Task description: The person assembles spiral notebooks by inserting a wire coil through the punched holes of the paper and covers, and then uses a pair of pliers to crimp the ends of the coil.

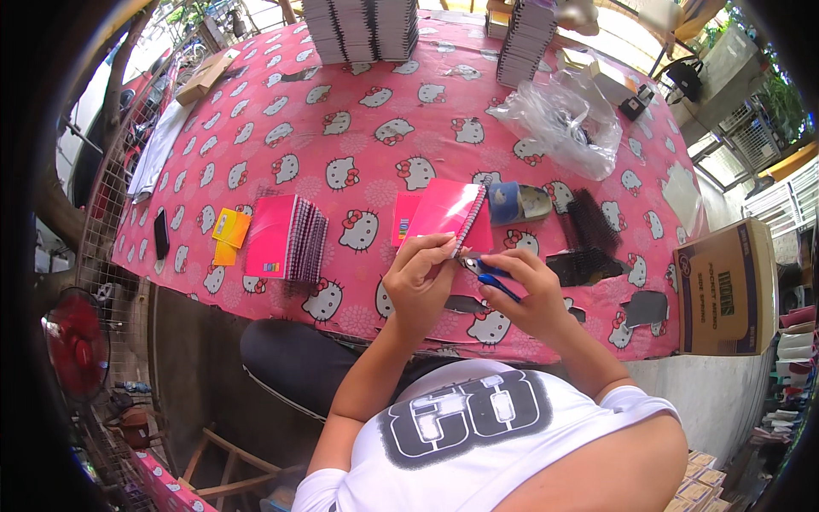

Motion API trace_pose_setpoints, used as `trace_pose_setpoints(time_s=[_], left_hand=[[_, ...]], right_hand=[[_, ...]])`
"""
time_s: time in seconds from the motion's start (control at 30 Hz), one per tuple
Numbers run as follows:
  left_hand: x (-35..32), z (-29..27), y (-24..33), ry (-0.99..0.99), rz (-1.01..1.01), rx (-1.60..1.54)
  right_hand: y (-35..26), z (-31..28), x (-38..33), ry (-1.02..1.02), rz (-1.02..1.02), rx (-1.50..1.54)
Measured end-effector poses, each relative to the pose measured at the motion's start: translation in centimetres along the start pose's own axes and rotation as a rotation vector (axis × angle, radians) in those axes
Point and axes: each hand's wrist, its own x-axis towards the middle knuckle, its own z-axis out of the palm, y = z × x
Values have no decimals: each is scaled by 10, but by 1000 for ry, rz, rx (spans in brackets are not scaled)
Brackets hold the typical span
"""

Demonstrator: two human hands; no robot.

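A pink spiral notebook is tilted up in front of me, its wire coil along the right edge. My left hand grips its near end, fingers closed round the lower corner. In my right hand is a pair of blue-handled pliers, with the jaws at the coil's near end. Whether the jaws touch the wire, I cannot tell. More pink covers lie beneath and beside the notebook. Just beyond it sits a blue and beige open box. To the left stands a stack of pink spiral notebooks.
Black wire coils lie at the right, near a clear plastic bag. Tall notebook stacks stand at the far side. Yellow packets and a phone lie left. A cardboard box stands at the right edge.
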Motion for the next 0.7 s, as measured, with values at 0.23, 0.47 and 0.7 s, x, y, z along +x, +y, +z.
trace_pose_setpoints(time_s=[0.23,0.47,0.7], left_hand=[[9,-14,-4,-35,141,-50],[25,-31,1,62,162,-110],[46,-56,22,-40,392,6]], right_hand=[[29,24,-11,-222,450,1015],[91,41,-69,24,-105,-598],[-53,32,70,113,-689,-497]])
